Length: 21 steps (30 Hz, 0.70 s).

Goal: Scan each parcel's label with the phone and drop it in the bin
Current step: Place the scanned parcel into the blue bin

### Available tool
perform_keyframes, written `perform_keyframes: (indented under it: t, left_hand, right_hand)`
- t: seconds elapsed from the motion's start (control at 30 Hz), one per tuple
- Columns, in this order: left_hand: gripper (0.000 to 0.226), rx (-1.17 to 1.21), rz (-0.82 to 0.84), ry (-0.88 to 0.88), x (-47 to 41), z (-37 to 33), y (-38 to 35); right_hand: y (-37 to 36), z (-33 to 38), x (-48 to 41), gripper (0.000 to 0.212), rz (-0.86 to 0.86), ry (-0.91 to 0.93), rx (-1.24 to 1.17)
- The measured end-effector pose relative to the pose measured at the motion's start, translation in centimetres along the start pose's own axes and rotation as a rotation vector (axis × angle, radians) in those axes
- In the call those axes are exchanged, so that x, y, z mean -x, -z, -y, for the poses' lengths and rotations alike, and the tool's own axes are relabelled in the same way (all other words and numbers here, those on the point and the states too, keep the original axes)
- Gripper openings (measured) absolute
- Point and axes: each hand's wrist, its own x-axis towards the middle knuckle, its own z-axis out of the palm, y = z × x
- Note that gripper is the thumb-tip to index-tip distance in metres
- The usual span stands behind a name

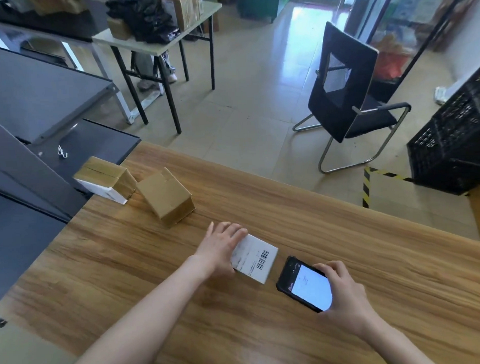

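Note:
A small parcel (256,259) lies on the wooden table (371,245), its white label with a barcode facing up. My left hand (222,246) grips its left side, fingers over the far edge. Just right of the parcel, my right hand (342,290) holds a black phone (305,284) with its screen lit white. Two more taped cardboard parcels sit further back on the left: one tilted brown box (166,198) and one with a white label on its side (105,179). A black slatted crate (455,144) stands on the floor at the right.
A dark conveyor-like surface (28,151) borders the table's left side. A black chair (350,93) stands on the tiled floor beyond the table. Yellow-black floor tape (367,185) marks the area by the crate. A far table (157,29) holds black bags and boxes.

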Motion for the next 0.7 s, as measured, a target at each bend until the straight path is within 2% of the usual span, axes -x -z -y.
perform_keyframes:
  t: [0.27, 0.53, 0.7]
  left_hand:
    - [0.091, -0.081, -0.201, -0.139, -0.6, -0.4, 1.5]
    - [0.087, -0.236, -0.228, -0.212, 1.3, -3.5, 3.0]
    - [0.084, -0.269, -0.238, -0.240, 3.2, -7.4, 3.6]
  right_hand:
    - [2.0, -0.1, 0.6, 0.104, -0.058, -0.047, 0.145]
    - [1.6, -0.9, 4.5, 0.085, -0.139, -0.131, 0.154]
    - [0.9, -4.2, 8.7, 0.089, -0.172, -0.161, 0.129]
